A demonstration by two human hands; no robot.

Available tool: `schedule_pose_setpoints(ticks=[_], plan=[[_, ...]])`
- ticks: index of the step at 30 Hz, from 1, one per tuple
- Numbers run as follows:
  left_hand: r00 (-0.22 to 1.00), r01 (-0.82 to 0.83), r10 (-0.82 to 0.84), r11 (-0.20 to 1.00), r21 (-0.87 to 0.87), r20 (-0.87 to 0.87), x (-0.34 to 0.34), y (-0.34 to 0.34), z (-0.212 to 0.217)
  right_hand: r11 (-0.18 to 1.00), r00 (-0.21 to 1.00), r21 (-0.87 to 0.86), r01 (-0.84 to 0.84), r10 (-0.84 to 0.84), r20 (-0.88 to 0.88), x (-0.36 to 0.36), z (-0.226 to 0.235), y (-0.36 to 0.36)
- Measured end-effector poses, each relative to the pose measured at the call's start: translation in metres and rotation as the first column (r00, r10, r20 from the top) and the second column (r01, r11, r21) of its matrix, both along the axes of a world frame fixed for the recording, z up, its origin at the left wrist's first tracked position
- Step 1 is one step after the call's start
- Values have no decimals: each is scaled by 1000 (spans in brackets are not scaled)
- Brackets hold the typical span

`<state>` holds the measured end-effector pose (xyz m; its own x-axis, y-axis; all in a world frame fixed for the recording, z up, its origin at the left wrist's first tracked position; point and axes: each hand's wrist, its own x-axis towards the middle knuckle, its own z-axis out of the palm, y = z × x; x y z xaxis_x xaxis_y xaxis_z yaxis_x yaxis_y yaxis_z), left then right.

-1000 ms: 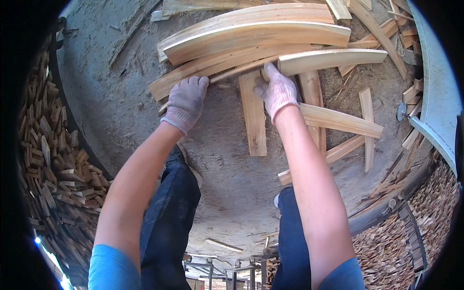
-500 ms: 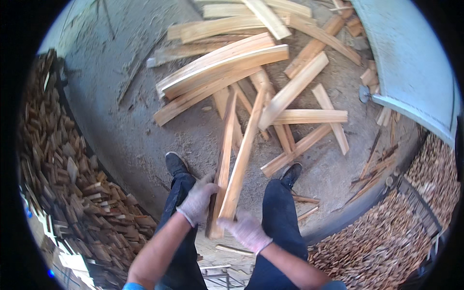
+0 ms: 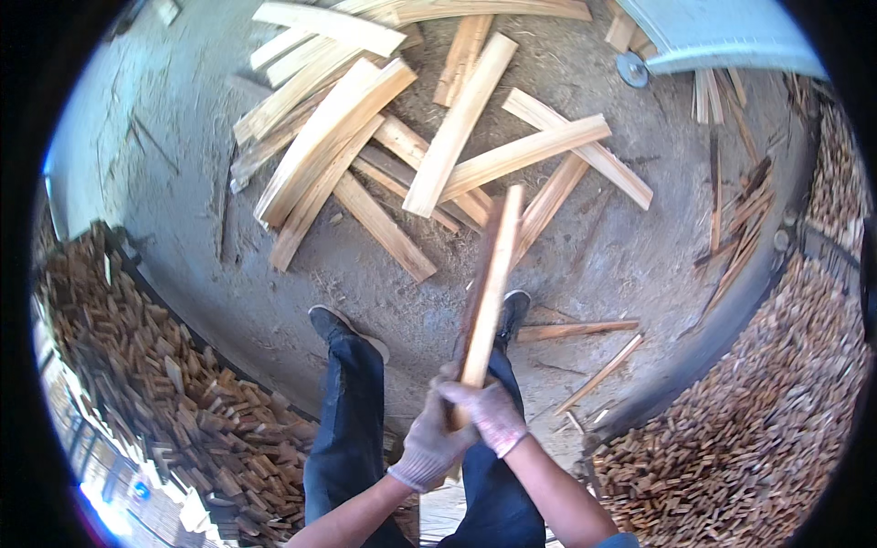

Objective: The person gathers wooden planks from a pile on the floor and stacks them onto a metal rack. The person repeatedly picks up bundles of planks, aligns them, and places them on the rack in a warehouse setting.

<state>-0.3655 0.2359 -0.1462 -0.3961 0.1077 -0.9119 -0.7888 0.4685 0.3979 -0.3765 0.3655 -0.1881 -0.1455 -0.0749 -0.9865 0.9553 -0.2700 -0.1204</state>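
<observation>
Wood held: one slat [image 3: 487,290], maybe two (blurred)
Hands: left hand [image 3: 431,440], right hand [image 3: 491,413], gloved fingers closed round its lower end

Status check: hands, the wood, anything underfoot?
Left hand and right hand both gripping wooden slat, raised. Plank pile ahead on concrete floor; loose sticks near right shoe.

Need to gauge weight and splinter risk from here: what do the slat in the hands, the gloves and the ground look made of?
Slat: bare sawn wood, pale and unpainted, grain streaks showing. Gloves on the left hand and right hand: greyish knit fabric, likely cotton, with ribbed cuffs. Ground: grey, dusty and scratched, probably concrete.
</observation>
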Motion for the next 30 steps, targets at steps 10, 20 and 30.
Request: schedule_pose_setpoints(ticks=[10,20,30], plan=[[837,491,-524,846,-207,-155,-55,35,-36,823,999,568,20,-36,16,90,-71,255],[529,487,-828,475,-733,-185,-211,43,-232,370,399,851,-374,892,-212,-25,-170,197],[438,458,-851,489,-742,-291,-239,65,-287,237,413,865,-442,910,-39,-137,-273,77]])
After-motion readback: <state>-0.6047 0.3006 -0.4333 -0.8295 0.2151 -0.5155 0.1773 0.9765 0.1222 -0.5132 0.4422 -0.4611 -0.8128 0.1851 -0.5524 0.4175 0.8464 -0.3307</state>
